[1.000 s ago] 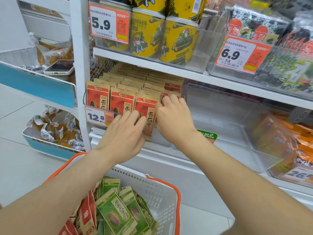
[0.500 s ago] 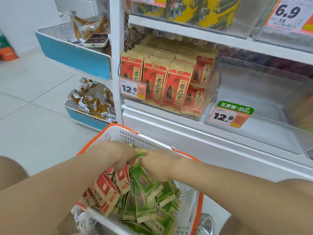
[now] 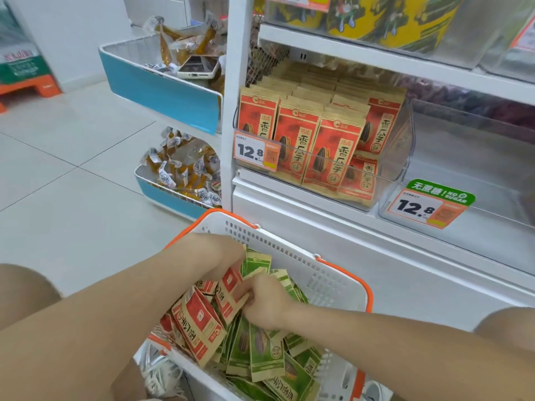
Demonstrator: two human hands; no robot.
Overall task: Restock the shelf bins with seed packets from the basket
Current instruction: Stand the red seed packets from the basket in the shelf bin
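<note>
Both hands are down in the basket (image 3: pixel 333 277), the right hand (image 3: pixel 265 302) pinching a red seed packet (image 3: pixel 228 287) and the left hand (image 3: pixel 224 260) half buried, grip unclear; the red-packet bin (image 3: pixel 402 146) lies straight above the basket, nearer the right hand.

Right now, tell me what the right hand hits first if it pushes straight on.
Probably the red packets at its fingertips: the right hand points left across the basket. Depth is unclear.

Perforated white plastic basket (image 3: pixel 327 280); matt paper packets (image 3: pixel 199 322); clear glossy bin (image 3: pixel 401 146).
</note>
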